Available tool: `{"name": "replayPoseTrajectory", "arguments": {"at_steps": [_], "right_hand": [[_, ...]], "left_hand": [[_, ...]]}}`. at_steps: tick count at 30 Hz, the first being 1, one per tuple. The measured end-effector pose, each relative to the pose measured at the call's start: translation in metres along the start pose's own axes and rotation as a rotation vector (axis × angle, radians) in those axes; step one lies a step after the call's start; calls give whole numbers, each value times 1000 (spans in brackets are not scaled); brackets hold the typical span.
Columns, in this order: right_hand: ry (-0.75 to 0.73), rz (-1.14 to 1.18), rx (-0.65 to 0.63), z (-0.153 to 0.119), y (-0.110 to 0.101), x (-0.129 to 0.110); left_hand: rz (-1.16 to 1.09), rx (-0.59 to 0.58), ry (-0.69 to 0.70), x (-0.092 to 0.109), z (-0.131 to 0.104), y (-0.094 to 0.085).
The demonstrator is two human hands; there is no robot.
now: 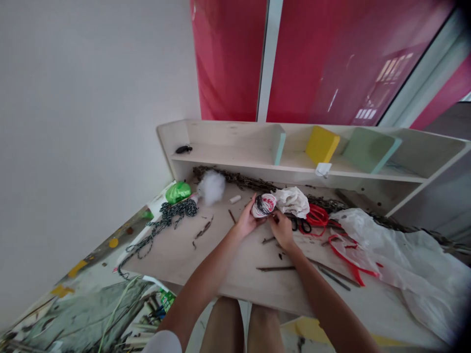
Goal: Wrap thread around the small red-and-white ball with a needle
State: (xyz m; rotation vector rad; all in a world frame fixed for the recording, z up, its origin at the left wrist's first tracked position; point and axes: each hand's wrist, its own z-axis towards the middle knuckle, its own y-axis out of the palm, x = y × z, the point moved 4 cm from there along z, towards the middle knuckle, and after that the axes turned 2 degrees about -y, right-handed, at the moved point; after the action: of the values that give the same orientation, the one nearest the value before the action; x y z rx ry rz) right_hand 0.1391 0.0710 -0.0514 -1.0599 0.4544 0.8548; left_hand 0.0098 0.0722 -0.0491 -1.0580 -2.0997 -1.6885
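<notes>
Over the middle of the desk, my left hand (247, 218) is wrapped round a ball (264, 205) wound with white, black and red yarn. Close to the ball's lower right side is my right hand (281, 228), its fingers drawn together; what lies between them is too small to make out. Crumpled white paper (293, 201) is just beyond the right hand. Black scissor handles (305, 226) and a red ribbon bundle (317, 219) show to the right of that hand.
White fluff (212, 188), a green bundle (178, 192) and dark patterned cord (167, 220) lie left. A clear plastic bag (408, 255) covers the right side. Sticks (334, 272) are near the right forearm. A low shelf (235, 156) runs behind.
</notes>
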Motion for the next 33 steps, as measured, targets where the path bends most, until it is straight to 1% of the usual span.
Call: {"name": "replayPoseTrajectory", "arguments": {"at_steps": [4, 11, 17, 25, 33], "right_hand": [[3, -30, -12, 0, 0, 0], [36, -66, -33, 0, 0, -1], [24, -81, -43, -1, 1, -1], [33, -126, -70, -1, 2, 0], [71, -155, -93, -1, 1, -1]], "left_hand": [[-2, 27, 12, 1, -1, 2], [14, 17, 24, 1, 0, 0], [38, 4, 17, 0, 1, -1], [59, 5, 12, 0, -1, 2], [66, 12, 46, 1, -4, 4]]}}
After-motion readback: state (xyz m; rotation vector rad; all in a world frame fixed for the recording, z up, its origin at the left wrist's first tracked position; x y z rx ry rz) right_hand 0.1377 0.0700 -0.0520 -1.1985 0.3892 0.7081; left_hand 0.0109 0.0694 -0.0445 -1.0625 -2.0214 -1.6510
